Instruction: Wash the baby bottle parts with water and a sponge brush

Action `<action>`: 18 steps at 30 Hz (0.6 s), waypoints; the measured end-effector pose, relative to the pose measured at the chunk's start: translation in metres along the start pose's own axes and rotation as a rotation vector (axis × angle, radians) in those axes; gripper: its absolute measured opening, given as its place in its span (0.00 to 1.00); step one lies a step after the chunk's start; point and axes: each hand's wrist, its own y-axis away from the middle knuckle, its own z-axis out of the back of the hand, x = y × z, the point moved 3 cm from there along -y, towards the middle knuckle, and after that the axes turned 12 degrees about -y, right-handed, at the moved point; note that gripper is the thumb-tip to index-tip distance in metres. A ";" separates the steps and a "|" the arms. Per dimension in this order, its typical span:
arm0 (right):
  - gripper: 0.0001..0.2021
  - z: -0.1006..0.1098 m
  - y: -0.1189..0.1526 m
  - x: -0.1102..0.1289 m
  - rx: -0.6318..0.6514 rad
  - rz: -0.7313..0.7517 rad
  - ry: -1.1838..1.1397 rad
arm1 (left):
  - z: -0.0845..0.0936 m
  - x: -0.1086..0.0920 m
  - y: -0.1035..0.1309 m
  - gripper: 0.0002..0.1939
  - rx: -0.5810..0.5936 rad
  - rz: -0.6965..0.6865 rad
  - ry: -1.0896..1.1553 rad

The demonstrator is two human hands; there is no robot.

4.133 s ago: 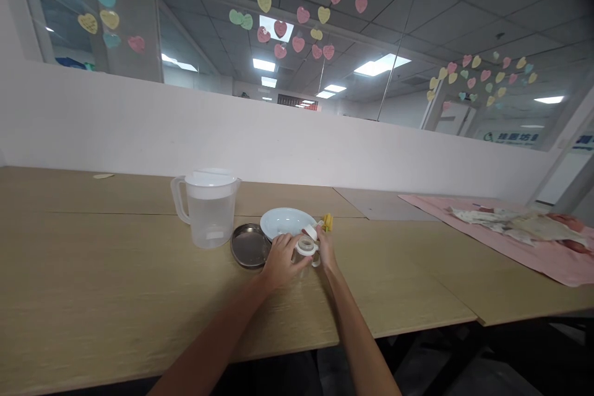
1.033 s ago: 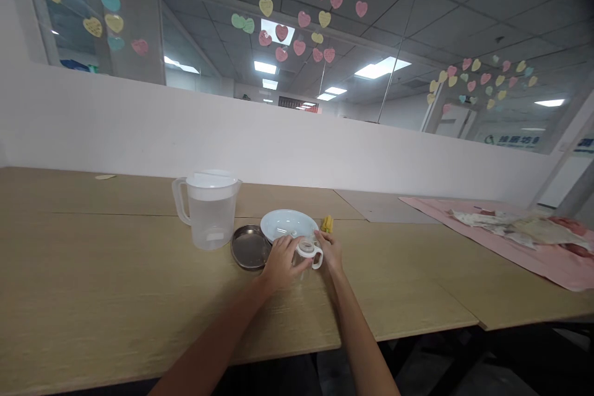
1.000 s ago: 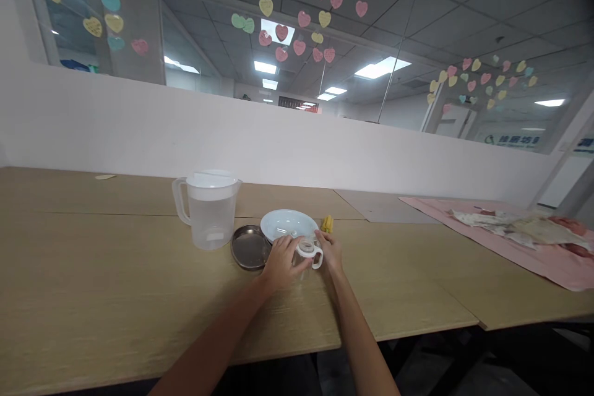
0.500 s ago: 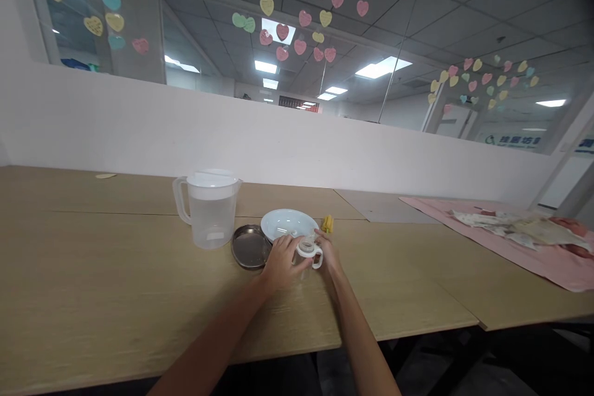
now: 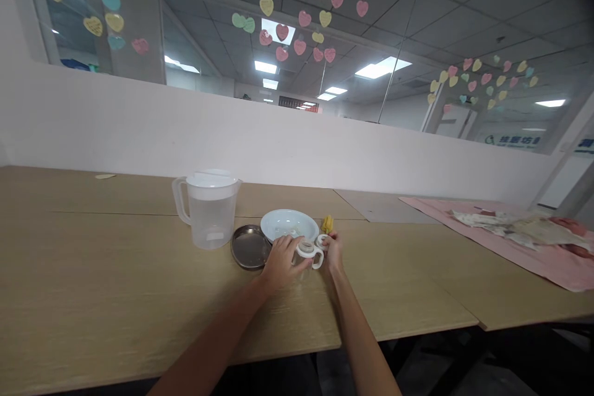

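Observation:
My left hand [image 5: 280, 262] is wrapped round a small clear jar [image 5: 306, 250] with a white rim and a white handle on its right side. Between the fingers of my right hand [image 5: 333, 252] is a small white lid [image 5: 322, 241], just right of the jar's top. A white bowl [image 5: 288, 223] lies behind the jar, and a round metal dish [image 5: 249, 247] sits left of my left hand. Behind my right hand is a small yellow object [image 5: 327, 224] that I cannot identify.
A clear pitcher [image 5: 213, 210] with a white lid stands at the left. Far right, a pink cloth [image 5: 505, 247] bears crumpled fabric. A flat pale piece [image 5: 106, 176] lies near the wall. The wooden table's front edge [image 5: 278, 357] runs beneath my forearms.
My right hand has moved slightly right, away from the jar's top, and the white lid now shows in it apart from the jar. My left hand has stayed around the jar.

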 end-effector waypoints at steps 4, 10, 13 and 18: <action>0.11 0.002 0.001 0.004 -0.119 0.008 0.002 | 0.000 0.000 0.000 0.23 0.003 0.005 -0.002; 0.22 -0.003 -0.001 0.003 -0.013 -0.040 0.086 | 0.001 -0.001 0.000 0.23 0.000 0.006 0.019; 0.24 -0.004 -0.001 0.007 0.031 -0.038 0.162 | 0.002 -0.002 -0.001 0.22 0.005 0.010 0.023; 0.25 -0.005 0.000 0.012 0.086 -0.047 0.228 | 0.004 -0.002 -0.001 0.22 0.028 0.006 0.024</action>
